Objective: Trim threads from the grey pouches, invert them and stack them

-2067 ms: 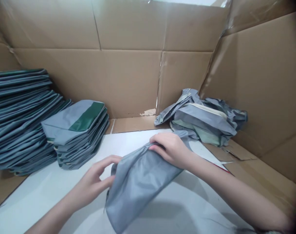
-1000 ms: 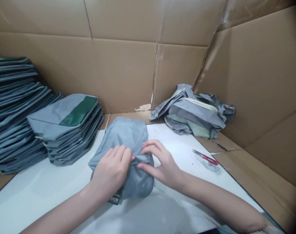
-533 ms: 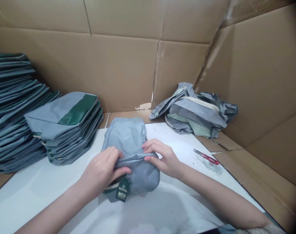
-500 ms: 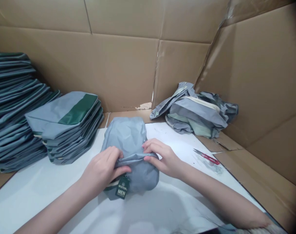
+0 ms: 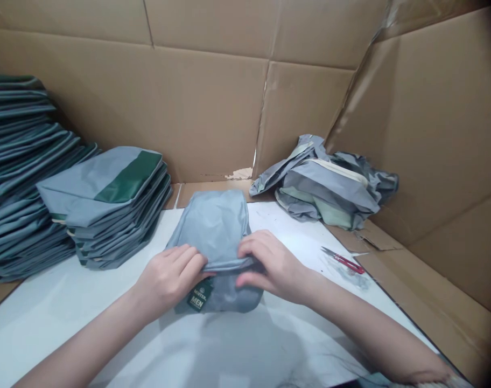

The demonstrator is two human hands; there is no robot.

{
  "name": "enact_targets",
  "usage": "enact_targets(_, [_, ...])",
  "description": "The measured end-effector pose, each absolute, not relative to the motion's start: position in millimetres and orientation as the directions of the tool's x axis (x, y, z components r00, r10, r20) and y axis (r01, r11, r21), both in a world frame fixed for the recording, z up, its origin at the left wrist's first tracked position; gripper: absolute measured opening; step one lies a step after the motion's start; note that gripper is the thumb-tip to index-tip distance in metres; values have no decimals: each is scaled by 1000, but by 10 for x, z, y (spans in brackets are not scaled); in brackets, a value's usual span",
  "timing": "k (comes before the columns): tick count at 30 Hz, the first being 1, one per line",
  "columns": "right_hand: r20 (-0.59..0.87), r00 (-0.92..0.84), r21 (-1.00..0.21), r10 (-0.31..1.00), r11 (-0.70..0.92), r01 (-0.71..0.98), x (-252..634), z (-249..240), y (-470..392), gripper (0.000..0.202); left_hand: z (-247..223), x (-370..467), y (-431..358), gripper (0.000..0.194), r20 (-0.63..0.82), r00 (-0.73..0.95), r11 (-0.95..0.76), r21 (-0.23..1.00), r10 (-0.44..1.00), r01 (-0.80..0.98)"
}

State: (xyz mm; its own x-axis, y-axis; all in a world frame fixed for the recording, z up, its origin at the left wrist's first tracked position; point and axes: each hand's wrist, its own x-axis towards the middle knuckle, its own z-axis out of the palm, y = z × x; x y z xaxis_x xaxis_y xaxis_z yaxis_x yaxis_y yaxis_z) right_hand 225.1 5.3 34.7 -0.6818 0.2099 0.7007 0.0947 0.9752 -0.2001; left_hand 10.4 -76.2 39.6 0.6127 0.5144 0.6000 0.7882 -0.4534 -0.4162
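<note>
A grey-blue fabric pouch (image 5: pixel 215 229) lies on the white tabletop in front of me, a fold running across its middle. My left hand (image 5: pixel 168 277) pinches the left end of that fold, its thumb tucked beneath the fabric. At the fold's right end, my right hand (image 5: pixel 272 267) grips the cloth between curled fingers and thumb. A dark green tag (image 5: pixel 200 295) lettered "MEN" hangs below the fold, beside my left thumb. The pouch's near part lies partly in shadow under the fold.
Left stand a tall stack of folded grey-green pouches (image 5: pixel 19 183) and a shorter stack (image 5: pixel 120 175) with a green band on top. Crumpled grey pouches (image 5: pixel 326 186) lie at the back right. Red-handled thread snips (image 5: pixel 344 260) rest near the right edge. Cardboard walls (image 5: pixel 205 108) enclose the table.
The fold has become straighter and flatter across the pouch. My left fingers have closed further over its left end, and my right hand has settled over the right end. The tag has shifted slightly.
</note>
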Motion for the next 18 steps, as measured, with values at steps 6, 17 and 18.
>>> enact_targets(6, [739, -672, 193, -40, 969, 155, 2209, 239, 81, 22, 355, 86, -751, 19, 574, 703, -431, -555, 420, 711])
enact_targets(17, [560, -818, -93, 134, 991, 98, 2348, 389, 458, 25, 103, -444, -591, 20, 654, 696, -563, -469, 297, 680])
enact_targets(18, [580, -809, -36, 92, 996, 87, 2331, 338, 484, 23, 90, -470, -595, 23, 676, 650, -550, -414, 348, 725])
